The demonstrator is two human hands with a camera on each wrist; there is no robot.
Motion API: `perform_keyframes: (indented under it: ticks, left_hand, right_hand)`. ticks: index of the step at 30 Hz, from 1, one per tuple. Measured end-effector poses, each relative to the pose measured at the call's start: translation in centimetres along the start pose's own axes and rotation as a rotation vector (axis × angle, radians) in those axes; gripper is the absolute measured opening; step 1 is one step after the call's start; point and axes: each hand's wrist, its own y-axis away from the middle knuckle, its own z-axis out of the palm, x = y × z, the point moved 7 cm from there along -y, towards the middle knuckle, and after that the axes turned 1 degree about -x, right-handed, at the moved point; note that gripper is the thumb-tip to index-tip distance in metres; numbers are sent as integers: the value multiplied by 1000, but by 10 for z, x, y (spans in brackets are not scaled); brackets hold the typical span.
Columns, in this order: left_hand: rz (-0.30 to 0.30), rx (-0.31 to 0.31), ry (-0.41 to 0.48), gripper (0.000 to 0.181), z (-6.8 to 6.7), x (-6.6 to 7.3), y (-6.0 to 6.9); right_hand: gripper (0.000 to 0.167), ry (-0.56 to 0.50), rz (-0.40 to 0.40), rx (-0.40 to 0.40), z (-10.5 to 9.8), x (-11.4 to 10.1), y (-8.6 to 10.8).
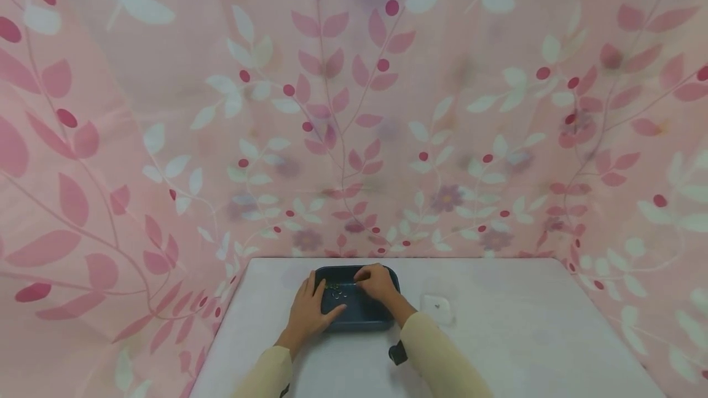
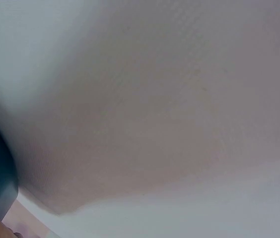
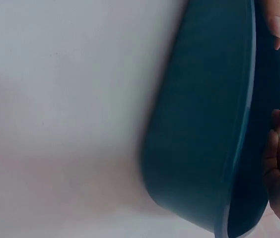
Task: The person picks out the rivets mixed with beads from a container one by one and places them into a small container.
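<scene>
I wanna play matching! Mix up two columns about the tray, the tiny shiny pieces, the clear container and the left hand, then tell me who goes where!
1. tray
2. tiny shiny pieces
3. clear container
4. left hand

A. on the table, right of the tray
B. at the tray's left side
C. dark blue
D. inside the tray

Pairs: 1-C, 2-D, 3-A, 4-B

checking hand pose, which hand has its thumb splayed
The left hand, at the left side of the dark blue tray; the right hand has its thumb and fingers bunched.
</scene>
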Motion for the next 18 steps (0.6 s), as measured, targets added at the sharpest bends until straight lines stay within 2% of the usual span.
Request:
perform_keyframes:
  ticks: [4, 9, 16, 18]
  left_hand:
    - [0, -3, 16, 98, -1, -1, -1]
    - [3, 30, 19, 96, -4, -3, -3]
    - [12, 13, 37, 100, 5, -4, 2]
    - [4, 24, 45, 100, 5, -5, 1]
  right_hand:
    - [7, 8, -39, -8, -4, -6, 0]
    - [6, 18, -71, 16, -13, -9, -1]
    - [5, -27, -58, 26, -21, 1, 9]
    - [5, -38, -87, 53, -24, 0, 10]
